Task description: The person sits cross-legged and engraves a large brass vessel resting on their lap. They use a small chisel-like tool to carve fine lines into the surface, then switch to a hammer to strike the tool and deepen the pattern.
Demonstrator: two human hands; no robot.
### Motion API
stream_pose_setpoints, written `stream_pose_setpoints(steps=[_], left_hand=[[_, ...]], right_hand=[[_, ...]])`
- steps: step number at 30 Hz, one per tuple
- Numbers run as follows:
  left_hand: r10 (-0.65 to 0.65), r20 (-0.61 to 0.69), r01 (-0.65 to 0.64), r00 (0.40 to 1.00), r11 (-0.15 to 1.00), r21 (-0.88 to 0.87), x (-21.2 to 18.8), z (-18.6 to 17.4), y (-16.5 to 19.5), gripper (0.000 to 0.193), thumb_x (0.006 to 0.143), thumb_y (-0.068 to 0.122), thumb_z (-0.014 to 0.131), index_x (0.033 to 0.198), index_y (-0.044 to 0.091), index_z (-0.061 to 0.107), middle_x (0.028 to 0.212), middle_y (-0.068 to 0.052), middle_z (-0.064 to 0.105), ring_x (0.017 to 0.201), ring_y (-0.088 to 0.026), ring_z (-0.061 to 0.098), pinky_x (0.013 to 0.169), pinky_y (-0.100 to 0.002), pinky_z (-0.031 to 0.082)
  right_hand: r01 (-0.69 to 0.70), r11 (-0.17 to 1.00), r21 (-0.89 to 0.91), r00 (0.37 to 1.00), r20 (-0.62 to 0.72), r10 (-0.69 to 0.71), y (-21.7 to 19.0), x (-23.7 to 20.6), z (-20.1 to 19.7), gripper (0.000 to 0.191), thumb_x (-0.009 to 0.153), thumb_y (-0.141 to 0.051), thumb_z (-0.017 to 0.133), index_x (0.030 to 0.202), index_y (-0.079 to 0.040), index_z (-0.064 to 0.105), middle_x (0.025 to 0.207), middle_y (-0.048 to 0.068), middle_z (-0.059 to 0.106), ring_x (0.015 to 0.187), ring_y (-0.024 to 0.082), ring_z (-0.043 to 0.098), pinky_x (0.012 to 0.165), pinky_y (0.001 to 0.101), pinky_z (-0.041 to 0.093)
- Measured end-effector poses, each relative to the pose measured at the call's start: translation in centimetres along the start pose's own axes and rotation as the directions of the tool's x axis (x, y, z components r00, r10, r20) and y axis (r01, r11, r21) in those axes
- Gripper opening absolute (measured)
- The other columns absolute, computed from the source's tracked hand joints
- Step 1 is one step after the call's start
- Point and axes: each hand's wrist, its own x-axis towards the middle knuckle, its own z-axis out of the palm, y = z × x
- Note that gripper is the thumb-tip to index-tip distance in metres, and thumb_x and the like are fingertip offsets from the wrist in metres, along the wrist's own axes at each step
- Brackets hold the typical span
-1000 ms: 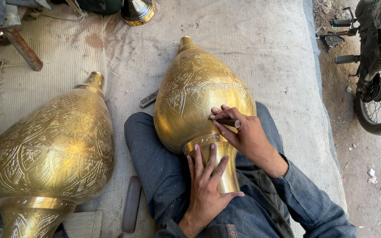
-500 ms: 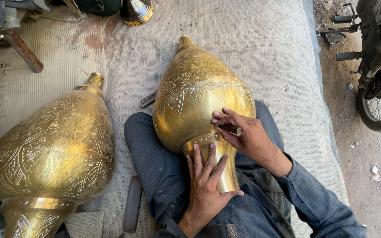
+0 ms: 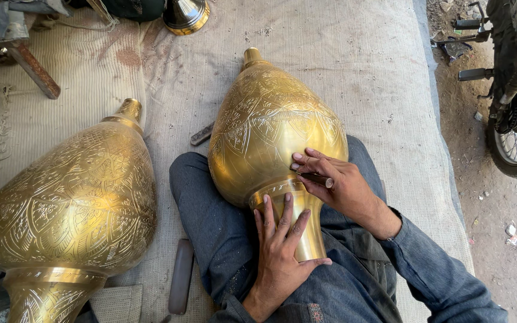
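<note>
Engraved brass vessel, teardrop-shaped with a smooth flared neck, lies across the lap on the woven cloth mat, near its right edge. Left hand spread flat on the neck. Right hand pinched around a thin dark engraving tool, tip on the body. Second brass vessel lies at the mat's left edge; bare mat between the 2.
</note>
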Motion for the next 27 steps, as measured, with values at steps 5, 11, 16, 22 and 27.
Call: stream_pose_setpoints(steps=[5,11,16,22,27], left_hand=[[0.003,-0.007,-0.003,1.0,1.0,0.001,0.0,0.2,-0.1,0.099,0.068,0.069,0.081,0.142,0.006,0.06,0.167,-0.025,0.022,0.153,-0.056,0.001,0.112,-0.083,0.004],[0.002,0.0,-0.002,1.0,1.0,0.011,-0.1,0.3,-0.2,0.099,0.069,0.07,0.08,0.142,0.006,0.06,0.167,-0.025,0.022,0.152,-0.056,0.001,0.112,-0.083,0.004],[0.0,-0.004,0.0,1.0,1.0,0.002,0.0,0.1,-0.1,0.099,0.069,0.069,0.08,0.143,0.006,0.059,0.167,-0.025,0.022,0.153,-0.057,0.002,0.112,-0.083,0.004],[-0.001,-0.024,0.0,1.0,1.0,-0.014,0.2,-0.2,0.0,0.1,0.068,0.065,0.084,0.145,0.007,0.057,0.167,-0.024,0.023,0.152,-0.058,0.004,0.113,-0.082,0.005],[-0.012,-0.018,0.011,1.0,0.999,-0.041,0.3,-0.3,0.1,0.102,0.063,0.061,0.089,0.143,0.007,0.057,0.165,-0.024,0.023,0.149,-0.059,0.004,0.111,-0.082,0.004]], right_hand=[[0.021,1.0,-0.008,1.0,0.011,-0.021,0.2,0.0,-0.1,0.036,0.087,-0.008,0.079,0.118,-0.002,0.061,0.122,0.009,0.074,0.112,0.024,0.074,0.117,0.0468,0.048],[0.022,1.0,0.001,0.999,0.026,-0.022,0.3,-0.1,-0.3,0.029,0.086,-0.008,0.08,0.109,-0.004,0.063,0.12,0.009,0.075,0.117,0.024,0.072,0.117,0.0457,0.049],[0.014,0.999,0.029,0.999,0.032,-0.015,0.5,-0.1,-0.3,0.027,0.085,-0.007,0.079,0.108,-0.003,0.064,0.118,0.009,0.076,0.12,0.025,0.071,0.117,0.0463,0.048],[-0.076,0.959,0.272,0.983,-0.139,0.117,0.3,-0.7,0.4,0.022,0.091,0.001,0.073,0.112,0.001,0.065,0.117,0.012,0.076,0.123,0.027,0.07,0.119,0.0456,0.048],[-0.234,0.793,0.562,0.719,-0.449,0.53,-0.4,-1.1,2.5,0.018,0.099,0.003,0.067,0.116,0.002,0.06,0.119,0.019,0.074,0.117,0.023,0.071,0.103,0.0331,0.058]])
